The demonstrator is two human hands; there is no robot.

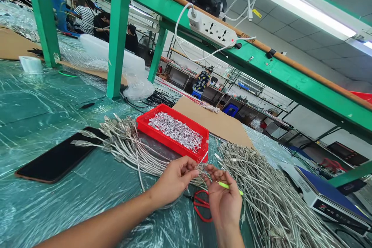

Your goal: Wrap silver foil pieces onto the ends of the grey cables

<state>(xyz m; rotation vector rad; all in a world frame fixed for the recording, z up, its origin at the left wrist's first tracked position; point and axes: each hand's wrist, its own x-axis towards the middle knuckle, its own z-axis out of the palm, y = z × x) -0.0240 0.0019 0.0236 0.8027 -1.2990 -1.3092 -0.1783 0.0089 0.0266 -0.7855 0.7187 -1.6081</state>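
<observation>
My left hand (176, 178) pinches the end of a thin pale cable just in front of the red tray; the exact tip is too small to make out. Close beside it, my right hand (225, 199) is closed on a thin tool with a yellow-green handle (225, 185) and a fine metal shaft pointing at the cable end. Below the hands lie red-handled scissors (200, 203), partly hidden by my right hand. A bundle of braided cables with plugs (124, 139) stretches leftward. To the right is a large heap of similar cables (261, 186).
Small silvery parts (176, 130) fill the red tray (151, 128). A phone (58, 159) lies at left, a scale (331, 197) at right. Cardboard (212, 118) lies behind the tray. A green shelf frame (117, 35) carries a power strip (212, 29). Several people sit farther back.
</observation>
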